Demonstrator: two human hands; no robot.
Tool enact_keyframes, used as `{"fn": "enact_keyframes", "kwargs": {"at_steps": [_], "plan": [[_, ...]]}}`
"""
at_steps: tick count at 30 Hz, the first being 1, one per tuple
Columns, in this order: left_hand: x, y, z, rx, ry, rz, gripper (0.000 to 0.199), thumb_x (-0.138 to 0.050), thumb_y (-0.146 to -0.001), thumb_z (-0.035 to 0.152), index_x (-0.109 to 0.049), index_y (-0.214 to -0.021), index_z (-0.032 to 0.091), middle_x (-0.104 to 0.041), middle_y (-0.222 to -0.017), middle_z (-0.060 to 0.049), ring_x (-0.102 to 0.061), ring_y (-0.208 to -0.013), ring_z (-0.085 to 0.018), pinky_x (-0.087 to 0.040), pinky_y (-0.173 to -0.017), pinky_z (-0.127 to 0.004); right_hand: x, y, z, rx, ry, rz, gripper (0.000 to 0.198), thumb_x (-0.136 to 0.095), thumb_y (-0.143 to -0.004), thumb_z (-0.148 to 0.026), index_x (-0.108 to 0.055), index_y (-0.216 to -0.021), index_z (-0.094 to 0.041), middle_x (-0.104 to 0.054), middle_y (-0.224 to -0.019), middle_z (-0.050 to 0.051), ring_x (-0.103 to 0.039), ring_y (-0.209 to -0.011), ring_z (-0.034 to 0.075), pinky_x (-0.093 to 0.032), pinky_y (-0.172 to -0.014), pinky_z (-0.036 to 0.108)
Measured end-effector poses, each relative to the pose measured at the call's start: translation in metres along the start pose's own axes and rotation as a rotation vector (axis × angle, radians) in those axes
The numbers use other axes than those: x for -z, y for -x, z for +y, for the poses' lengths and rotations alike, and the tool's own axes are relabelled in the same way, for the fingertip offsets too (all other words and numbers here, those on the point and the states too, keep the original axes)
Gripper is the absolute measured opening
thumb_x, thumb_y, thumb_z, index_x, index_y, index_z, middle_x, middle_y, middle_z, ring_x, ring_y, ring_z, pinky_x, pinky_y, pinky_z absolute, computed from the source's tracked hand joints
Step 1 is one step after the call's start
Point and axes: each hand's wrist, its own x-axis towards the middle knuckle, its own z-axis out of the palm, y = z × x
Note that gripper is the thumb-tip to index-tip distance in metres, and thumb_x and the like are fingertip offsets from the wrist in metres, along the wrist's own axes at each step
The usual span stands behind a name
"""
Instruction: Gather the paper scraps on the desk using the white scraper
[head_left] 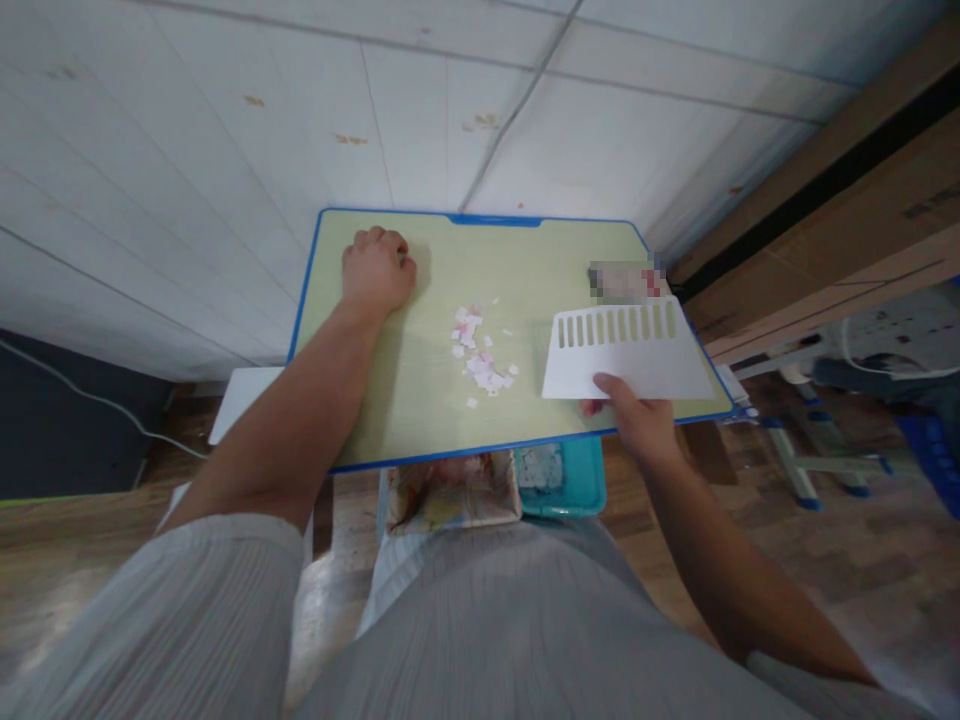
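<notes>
My left hand (379, 270) rests closed at the far left of a pale yellow tabletop (420, 400) with a blue rim. What its curled fingers hold, if anything, is hidden. In my right hand (637, 420), the thumb lies on top of a white slotted sheet (622, 370), gripping its near edge. A row of long narrow slots runs along the sheet's far side. Small white and pinkish paper scraps (487, 372) lie in a loose heap at the middle of the tabletop, between my two hands.
A blurred-out object (626, 282) lies at the back right. Below the front edge are a paper-lined box (457, 505) and a turquoise basin (585, 475). Cardboard boxes (847, 200) stand at the right, a white wall (405, 120) behind. A stool (817, 463) is at the right.
</notes>
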Motion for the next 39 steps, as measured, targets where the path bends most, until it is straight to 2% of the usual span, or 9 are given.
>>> {"fn": "enact_keyframes", "kwargs": {"at_steps": [4, 8, 13, 16, 19, 21, 27, 33, 39], "plan": [[-0.001, 0.000, 0.001, 0.044, 0.021, 0.008, 0.036, -0.058, -0.110, 0.020, -0.081, -0.137, 0.017, -0.075, -0.157, -0.021, -0.061, -0.156, -0.042, -0.050, -0.131, -0.055, -0.027, -0.004, 0.002, 0.050, 0.003, -0.075, 0.042, -0.082, -0.095, -0.060, -0.076, -0.068, -0.029, -0.079, -0.069, 0.006, -0.075, -0.069, 0.029, -0.069, -0.086, 0.048], [-0.004, 0.000, -0.003, 0.015, 0.003, 0.022, 0.034, -0.058, -0.111, 0.018, -0.081, -0.135, 0.015, -0.076, -0.154, -0.021, -0.063, -0.152, -0.039, -0.051, -0.130, -0.053, -0.035, -0.005, 0.007, 0.035, 0.073, -0.064, 0.041, -0.079, -0.096, -0.057, -0.076, -0.067, -0.029, -0.080, -0.071, 0.005, -0.076, -0.072, 0.027, -0.068, -0.100, 0.050], [-0.007, -0.004, -0.007, 0.027, -0.004, 0.026, 0.038, -0.055, -0.113, 0.029, -0.082, -0.133, 0.014, -0.077, -0.154, -0.018, -0.062, -0.156, -0.038, -0.051, -0.129, -0.053, -0.021, 0.001, 0.005, -0.006, 0.026, -0.057, 0.035, -0.079, -0.088, -0.048, -0.071, -0.059, -0.029, -0.073, -0.061, 0.004, -0.070, -0.062, 0.025, -0.067, -0.072, 0.042], [-0.008, -0.005, -0.007, 0.030, 0.024, 0.022, 0.049, -0.046, -0.118, 0.042, -0.081, -0.134, 0.011, -0.076, -0.154, -0.016, -0.058, -0.159, -0.037, -0.048, -0.131, -0.056, -0.008, 0.007, 0.004, -0.004, 0.001, -0.058, 0.036, -0.078, -0.086, -0.041, -0.064, -0.055, -0.030, -0.068, -0.057, 0.002, -0.067, -0.059, 0.023, -0.064, -0.065, 0.039], [-0.005, -0.003, -0.005, 0.018, -0.042, 0.026, 0.042, -0.051, -0.113, 0.030, -0.082, -0.135, 0.012, -0.077, -0.152, -0.018, -0.062, -0.153, -0.035, -0.051, -0.127, -0.053, 0.000, 0.008, 0.009, -0.006, -0.050, -0.082, 0.033, -0.080, -0.084, -0.038, -0.063, -0.057, -0.031, -0.065, -0.055, 0.000, -0.063, -0.054, 0.022, -0.060, -0.059, 0.038], [-0.002, -0.001, -0.003, 0.010, -0.096, 0.028, 0.038, -0.055, -0.110, 0.024, -0.083, -0.134, 0.015, -0.078, -0.150, -0.019, -0.066, -0.148, -0.036, -0.055, -0.123, -0.050, 0.003, 0.008, 0.012, -0.013, -0.072, -0.084, 0.034, -0.082, -0.085, -0.041, -0.064, -0.058, -0.031, -0.066, -0.055, 0.000, -0.063, -0.053, 0.022, -0.061, -0.060, 0.039], [0.003, 0.002, 0.000, 0.017, -0.144, -0.001, 0.042, -0.050, -0.113, 0.030, -0.082, -0.137, 0.016, -0.077, -0.153, -0.023, -0.066, -0.147, -0.043, -0.058, -0.123, -0.056, -0.001, 0.018, 0.017, 0.010, -0.013, -0.090, 0.049, -0.086, -0.096, -0.064, -0.071, -0.064, -0.031, -0.074, -0.064, 0.005, -0.074, -0.066, 0.028, -0.072, -0.079, 0.045], [-0.002, 0.000, 0.004, 0.079, -0.138, 0.036, 0.049, -0.044, -0.113, 0.028, -0.080, -0.145, 0.019, -0.076, -0.155, -0.025, -0.064, -0.149, -0.048, -0.057, -0.120, -0.062, -0.003, 0.031, 0.028, -0.015, -0.042, -0.043, 0.053, -0.087, -0.098, -0.074, -0.073, -0.069, -0.032, -0.075, -0.064, 0.007, -0.074, -0.062, 0.030, -0.074, -0.071, 0.048], [0.000, 0.002, -0.001, 0.048, -0.104, 0.005, 0.054, -0.047, -0.111, 0.029, -0.079, -0.152, 0.016, -0.075, -0.159, -0.024, -0.066, -0.152, -0.046, -0.053, -0.129, -0.061, 0.001, 0.025, 0.027, -0.021, -0.092, -0.068, 0.054, -0.087, -0.098, -0.076, -0.075, -0.071, -0.031, -0.075, -0.065, 0.006, -0.073, -0.062, 0.029, -0.069, -0.069, 0.047]]}}
